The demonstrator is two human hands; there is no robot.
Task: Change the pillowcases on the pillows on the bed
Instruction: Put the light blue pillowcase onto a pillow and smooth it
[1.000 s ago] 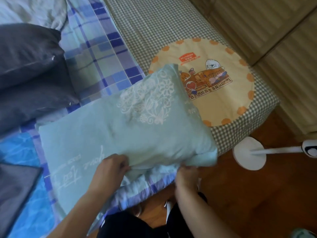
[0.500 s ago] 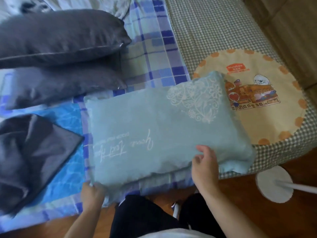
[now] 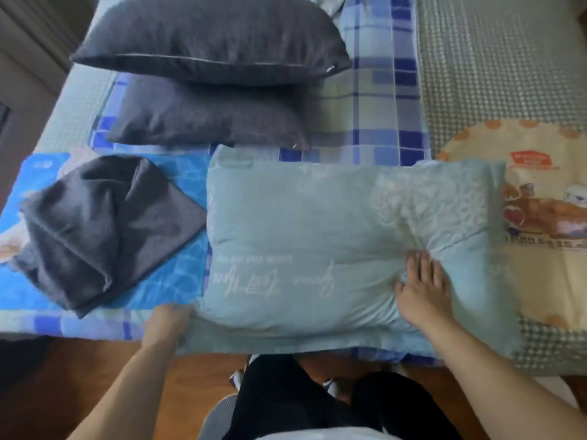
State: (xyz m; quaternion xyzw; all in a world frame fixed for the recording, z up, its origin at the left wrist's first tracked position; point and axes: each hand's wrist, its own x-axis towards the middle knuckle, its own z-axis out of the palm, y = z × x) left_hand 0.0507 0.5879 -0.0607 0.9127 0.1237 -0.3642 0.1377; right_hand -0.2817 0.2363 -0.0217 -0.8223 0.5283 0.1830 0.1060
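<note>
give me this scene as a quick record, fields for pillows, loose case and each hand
teal pillow: flat at the bed's near edge
dark pillows: two, stacked behind it
loose dark case: crumpled, left of the teal pillow
left hand: grips the teal pillow's near left corner
right hand: fingers spread, pressing on the teal pillow's right part

Teal pillow (image 3: 317,236) flat, dark pillows (image 3: 206,87) behind

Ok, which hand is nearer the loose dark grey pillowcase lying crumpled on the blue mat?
Left. The left hand grips the near left corner of the teal pillow, just beside the dark grey pillowcase. The right hand presses flat on the pillow's right part, farther away.
</note>
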